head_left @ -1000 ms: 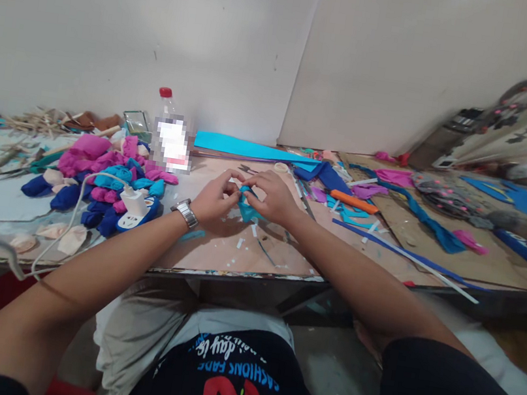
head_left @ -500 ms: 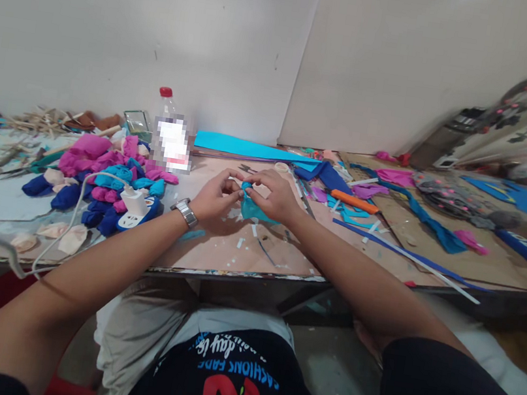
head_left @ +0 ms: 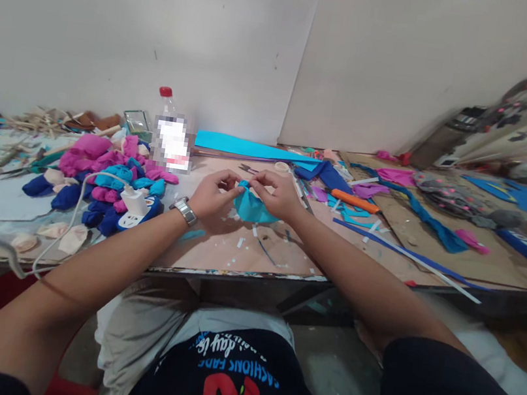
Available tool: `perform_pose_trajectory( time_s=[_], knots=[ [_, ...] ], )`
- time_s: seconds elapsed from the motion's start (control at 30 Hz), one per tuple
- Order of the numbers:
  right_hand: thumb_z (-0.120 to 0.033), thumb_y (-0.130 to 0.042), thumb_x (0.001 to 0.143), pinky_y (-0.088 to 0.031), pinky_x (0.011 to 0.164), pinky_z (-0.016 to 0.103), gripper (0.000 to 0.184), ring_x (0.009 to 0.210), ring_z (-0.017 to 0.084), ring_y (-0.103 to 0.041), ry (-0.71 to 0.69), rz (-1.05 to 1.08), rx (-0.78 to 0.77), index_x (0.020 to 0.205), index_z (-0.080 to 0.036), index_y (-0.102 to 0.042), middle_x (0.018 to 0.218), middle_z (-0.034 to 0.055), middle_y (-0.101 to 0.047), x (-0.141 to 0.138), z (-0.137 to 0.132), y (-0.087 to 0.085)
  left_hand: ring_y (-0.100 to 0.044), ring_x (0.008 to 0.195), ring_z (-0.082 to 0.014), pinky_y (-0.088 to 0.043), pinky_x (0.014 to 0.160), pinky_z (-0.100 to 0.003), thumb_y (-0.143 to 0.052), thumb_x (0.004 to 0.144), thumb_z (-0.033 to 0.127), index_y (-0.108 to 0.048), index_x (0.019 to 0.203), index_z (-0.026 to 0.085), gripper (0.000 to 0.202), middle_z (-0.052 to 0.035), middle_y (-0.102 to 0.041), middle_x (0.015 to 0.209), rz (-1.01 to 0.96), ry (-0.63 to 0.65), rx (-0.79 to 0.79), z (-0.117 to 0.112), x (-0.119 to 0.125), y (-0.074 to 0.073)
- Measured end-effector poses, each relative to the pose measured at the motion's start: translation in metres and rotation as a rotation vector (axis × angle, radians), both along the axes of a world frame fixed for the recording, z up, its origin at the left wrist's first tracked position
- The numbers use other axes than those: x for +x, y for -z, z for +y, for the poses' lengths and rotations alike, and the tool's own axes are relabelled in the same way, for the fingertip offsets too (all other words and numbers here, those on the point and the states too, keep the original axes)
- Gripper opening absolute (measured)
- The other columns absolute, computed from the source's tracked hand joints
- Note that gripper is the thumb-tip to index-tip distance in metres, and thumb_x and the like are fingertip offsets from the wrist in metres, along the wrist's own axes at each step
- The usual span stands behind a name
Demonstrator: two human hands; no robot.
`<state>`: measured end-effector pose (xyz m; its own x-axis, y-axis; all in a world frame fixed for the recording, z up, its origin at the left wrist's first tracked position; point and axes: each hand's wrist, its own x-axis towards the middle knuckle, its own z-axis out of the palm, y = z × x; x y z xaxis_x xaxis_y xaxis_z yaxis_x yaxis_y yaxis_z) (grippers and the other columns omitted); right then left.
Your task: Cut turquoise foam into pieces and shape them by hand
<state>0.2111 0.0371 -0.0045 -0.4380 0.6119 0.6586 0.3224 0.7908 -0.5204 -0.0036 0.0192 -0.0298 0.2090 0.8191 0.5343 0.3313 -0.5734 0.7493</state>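
A piece of turquoise crepe paper (head_left: 254,208) is pinched along its gathered top edge between my two hands, a little above the table. My left hand (head_left: 217,196), with a metal watch (head_left: 185,211) on its wrist, grips the left end of that edge. The thumb and fingers of my right hand (head_left: 274,194) close on the edge just beside it. Below my fingers the paper hangs spread out in a fan. Small thread snips (head_left: 248,169) lie on the table behind my hands.
Bunched pink and blue pieces (head_left: 95,159) lie left, around a white plug (head_left: 137,202) with its cable. A red-capped bottle (head_left: 166,104) stands behind them. Folded bright blue paper (head_left: 246,147) lies along the wall. To the right are an orange-handled cutter (head_left: 354,202) and long strips (head_left: 413,256).
The turquoise paper, bunched and partly covered by my fingers before, now hangs wider and flatter. My fingers have shifted along its top edge.
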Motion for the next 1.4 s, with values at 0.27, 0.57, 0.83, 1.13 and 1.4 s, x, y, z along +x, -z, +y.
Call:
perform_pose_trajectory(
  time_s=[0.27, 0.57, 0.83, 1.13, 1.4],
  knots=[
    [-0.048, -0.072, 0.089, -0.05, 0.08, 0.035, 0.027, 0.084, 0.022, -0.069, 0.004, -0.114, 0.114, 0.088, -0.021, -0.074, 0.087, 0.0049, -0.077, 0.004, -0.003, -0.006, -0.064, 0.088, -0.017, -0.053, 0.081, -0.031, -0.072, 0.087, 0.043, -0.068, 0.094, 0.019, 0.026, -0.0045, -0.069, 0.095, -0.018, -0.001, -0.018, -0.002, 0.001, -0.001],
    [-0.047, -0.067, 0.093, -0.049, 0.078, 0.034, 0.028, 0.082, 0.021, -0.067, 0.027, -0.137, 0.126, 0.086, -0.02, -0.071, 0.086, 0.0063, -0.075, 0.002, -0.006, -0.006, -0.069, 0.09, -0.0199, -0.055, 0.083, -0.034, -0.071, 0.088, 0.05, -0.073, 0.101, 0.018, 0.035, -0.0074, -0.075, 0.098, -0.075, 0.084, -0.117, -0.003, 0.002, 0.001],
    [-0.047, -0.07, 0.092, -0.051, 0.077, 0.034, 0.03, 0.079, 0.02, -0.069, 0.004, -0.092, 0.127, 0.099, -0.019, -0.073, 0.086, 0.0058, -0.076, 0.002, -0.002, -0.006, -0.067, 0.089, -0.0184, -0.053, 0.081, -0.031, -0.067, 0.091, 0.054, -0.07, 0.1, 0.017, 0.038, -0.006, -0.073, 0.095, -0.118, 0.17, -0.12, -0.008, 0.004, -0.006],
    [-0.041, -0.055, 0.102, -0.05, 0.086, 0.037, 0.036, 0.093, 0.023, -0.07, -0.084, -0.236, 0.19, 0.128, -0.022, -0.071, 0.105, 0.0086, -0.079, 0.003, 0.003, -0.002, -0.064, 0.087, -0.0184, -0.05, 0.081, -0.032, -0.063, 0.093, 0.056, -0.071, 0.107, 0.017, 0.043, -0.0061, -0.072, 0.094, -0.046, 0.179, -0.111, -0.009, 0.003, -0.01],
    [-0.04, -0.057, 0.099, -0.049, 0.083, 0.038, 0.032, 0.089, 0.023, -0.065, 0.013, -0.126, 0.138, 0.116, -0.017, -0.069, 0.105, 0.0111, -0.074, 0.003, 0.005, -0.001, -0.062, 0.082, -0.0147, -0.052, 0.076, -0.029, -0.076, 0.081, 0.057, -0.062, 0.097, 0.018, 0.045, -0.0029, -0.066, 0.091, -0.272, 0.113, -0.184, -0.002, 0.002, -0.005]
  ],
)
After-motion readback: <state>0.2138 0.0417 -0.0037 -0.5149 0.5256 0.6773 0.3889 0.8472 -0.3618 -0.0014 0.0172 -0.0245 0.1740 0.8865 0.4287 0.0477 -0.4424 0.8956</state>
